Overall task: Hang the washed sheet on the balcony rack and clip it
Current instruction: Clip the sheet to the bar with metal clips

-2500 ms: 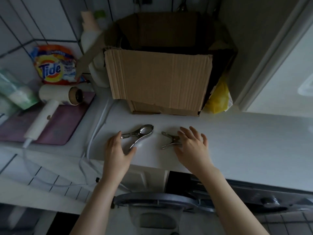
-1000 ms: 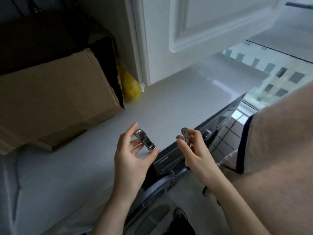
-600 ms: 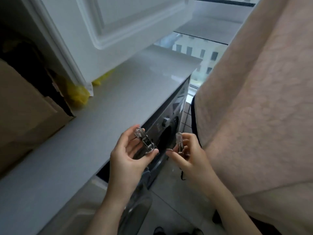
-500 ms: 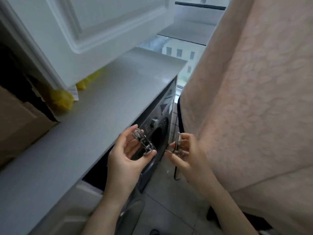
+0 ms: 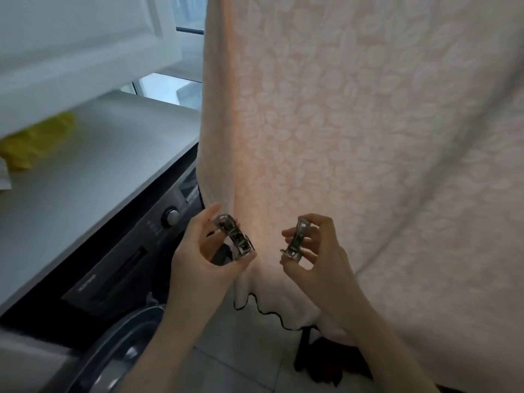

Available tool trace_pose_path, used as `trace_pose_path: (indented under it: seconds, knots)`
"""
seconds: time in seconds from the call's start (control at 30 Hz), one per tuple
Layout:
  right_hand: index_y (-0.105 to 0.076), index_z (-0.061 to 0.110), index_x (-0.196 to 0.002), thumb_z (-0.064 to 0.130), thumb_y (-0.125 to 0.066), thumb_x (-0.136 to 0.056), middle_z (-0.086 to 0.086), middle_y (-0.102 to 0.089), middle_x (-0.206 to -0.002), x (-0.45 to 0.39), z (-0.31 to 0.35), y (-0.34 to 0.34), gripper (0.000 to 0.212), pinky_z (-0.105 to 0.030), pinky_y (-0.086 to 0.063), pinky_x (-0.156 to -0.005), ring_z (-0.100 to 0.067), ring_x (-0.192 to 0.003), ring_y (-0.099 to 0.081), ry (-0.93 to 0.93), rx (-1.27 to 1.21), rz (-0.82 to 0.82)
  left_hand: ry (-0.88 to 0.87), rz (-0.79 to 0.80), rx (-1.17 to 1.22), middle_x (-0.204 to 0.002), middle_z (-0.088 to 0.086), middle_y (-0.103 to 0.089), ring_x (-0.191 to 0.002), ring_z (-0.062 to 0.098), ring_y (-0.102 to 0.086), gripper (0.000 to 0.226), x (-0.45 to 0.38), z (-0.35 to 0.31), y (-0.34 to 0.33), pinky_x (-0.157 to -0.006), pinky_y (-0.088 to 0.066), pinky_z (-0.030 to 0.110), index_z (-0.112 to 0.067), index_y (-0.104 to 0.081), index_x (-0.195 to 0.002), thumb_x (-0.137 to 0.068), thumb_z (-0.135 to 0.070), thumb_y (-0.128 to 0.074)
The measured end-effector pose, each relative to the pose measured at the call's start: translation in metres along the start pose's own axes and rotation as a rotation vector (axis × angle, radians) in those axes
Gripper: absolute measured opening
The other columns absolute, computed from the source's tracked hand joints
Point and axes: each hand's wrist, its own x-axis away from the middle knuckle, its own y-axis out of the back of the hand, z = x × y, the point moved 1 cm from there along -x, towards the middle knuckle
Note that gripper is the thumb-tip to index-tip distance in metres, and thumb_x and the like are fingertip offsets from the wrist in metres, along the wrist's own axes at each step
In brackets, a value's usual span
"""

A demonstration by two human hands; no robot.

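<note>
A pale pink patterned sheet [image 5: 354, 131] hangs down and fills the right and centre of the view; the rack that bears it is out of sight above. My left hand [image 5: 202, 259] grips a metal clothes clip [image 5: 235, 238] between thumb and fingers. My right hand [image 5: 317, 251] pinches a second metal clip [image 5: 296, 241]. Both hands are held up just in front of the sheet's lower part, about a hand's width apart.
A dark washing machine [image 5: 119, 268] with a knob stands at the left under a grey counter [image 5: 85, 171]. A yellow bag [image 5: 34, 143] lies on the counter below a white cabinet door [image 5: 71, 46]. A black cord [image 5: 266, 310] trails over the tiled floor.
I picked both clips up from the counter and turned right. The cardboard box left the view and the hanging sheet now fills it. My hands keep the clips raised.
</note>
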Motion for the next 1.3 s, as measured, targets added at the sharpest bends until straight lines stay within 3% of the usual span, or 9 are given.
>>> trace_pose_path:
  seconds: [0.17, 0.3, 0.53, 0.7, 0.8, 0.93, 1.07, 1.17, 1.3]
  knots:
    - [-0.031, 0.034, -0.112, 0.006, -0.068, -0.075, 0.013, -0.061, -0.110, 0.002, 0.005, 0.060, 0.059, -0.028, -0.053, -0.087, -0.003, -0.105, -0.059, 0.066, 0.095, 0.035, -0.104, 0.048, -0.032, -0.110, -0.013, -0.069, -0.105, 0.006, -0.065, 0.071, -0.003, -0.029, -0.043, -0.093, -0.053, 0.035, -0.025, -0.060, -0.123, -0.060, -0.007, -0.088]
    - [-0.035, 0.033, -0.112, 0.008, -0.071, -0.076, 0.016, -0.057, -0.112, -0.008, 0.026, 0.100, 0.057, -0.031, -0.054, -0.086, 0.000, -0.108, -0.055, 0.137, 0.138, 0.019, -0.209, 0.086, -0.055, -0.109, -0.012, -0.069, -0.103, 0.002, -0.064, 0.070, -0.018, -0.064, -0.062, -0.097, -0.049, 0.025, -0.023, -0.059, -0.120, -0.056, -0.022, -0.087]
    - [-0.039, 0.030, -0.110, 0.008, -0.070, -0.075, 0.010, -0.058, -0.102, -0.033, 0.065, 0.142, 0.051, -0.036, -0.055, -0.084, -0.004, -0.101, -0.057, 0.215, 0.170, -0.031, -0.374, 0.124, -0.051, -0.111, -0.004, -0.068, -0.096, 0.007, -0.068, 0.070, -0.059, -0.121, -0.073, -0.086, -0.051, 0.017, -0.020, -0.057, -0.118, -0.057, -0.009, -0.089]
    - [-0.039, 0.027, -0.111, 0.006, -0.068, -0.075, 0.010, -0.056, -0.110, -0.051, 0.093, 0.164, 0.051, -0.032, -0.054, -0.089, -0.002, -0.109, -0.054, 0.323, 0.253, -0.077, -0.454, 0.108, -0.031, -0.113, -0.007, -0.066, -0.097, 0.000, -0.066, 0.072, -0.078, -0.159, -0.074, -0.081, -0.051, 0.013, -0.021, -0.058, -0.118, -0.052, -0.033, -0.084]
    - [-0.041, 0.030, -0.109, 0.020, -0.068, -0.070, 0.013, -0.050, -0.113, -0.068, 0.114, 0.177, 0.048, -0.034, -0.051, -0.089, -0.006, -0.112, -0.048, 0.396, 0.361, -0.130, -0.531, 0.093, -0.097, -0.112, -0.015, -0.065, -0.097, -0.009, -0.064, 0.074, -0.092, -0.179, -0.070, -0.077, -0.049, 0.008, -0.026, -0.056, -0.118, -0.051, -0.042, -0.083]
    - [-0.045, 0.024, -0.114, 0.023, -0.071, -0.069, 0.009, -0.045, -0.119, -0.093, 0.146, 0.192, 0.051, -0.029, -0.043, -0.096, -0.012, -0.113, -0.037, 0.455, 0.564, -0.185, -0.620, 0.062, -0.166, -0.112, -0.020, -0.062, -0.096, -0.008, -0.064, 0.075, -0.111, -0.206, -0.064, -0.079, -0.049, 0.009, -0.032, -0.053, -0.120, -0.052, -0.055, -0.078]
    - [-0.049, 0.017, -0.117, 0.022, -0.072, -0.070, 0.003, -0.045, -0.120, -0.115, 0.181, 0.201, 0.053, -0.016, -0.035, -0.082, -0.011, -0.115, -0.030, 0.541, 0.685, -0.219, -0.713, 0.030, -0.181, -0.114, -0.011, -0.064, -0.098, 0.004, -0.066, 0.073, -0.126, -0.229, -0.059, -0.083, -0.050, 0.014, -0.026, -0.055, -0.119, -0.054, -0.045, -0.084]
    - [-0.050, 0.013, -0.111, 0.029, -0.068, -0.067, -0.004, -0.043, -0.129, -0.130, 0.199, 0.208, 0.051, -0.034, -0.036, -0.102, -0.018, -0.130, -0.022, 0.634, 0.833, -0.262, -0.767, 0.009, -0.187, -0.112, -0.016, -0.062, -0.096, 0.001, -0.065, 0.070, -0.135, -0.243, -0.057, -0.082, -0.048, 0.011, -0.030, -0.055, -0.115, -0.053, -0.047, -0.084]
    - [-0.052, 0.016, -0.097, 0.030, -0.067, -0.069, -0.008, -0.023, -0.154, -0.149, 0.209, 0.217, 0.035, -0.042, -0.007, -0.118, -0.019, -0.146, 0.007, 0.583, 1.057, -0.232, -0.812, -0.014, -0.182, -0.110, -0.017, -0.064, -0.097, -0.004, -0.064, 0.073, -0.144, -0.259, -0.053, -0.082, -0.049, 0.011, -0.034, -0.054, -0.115, -0.051, -0.054, -0.082]
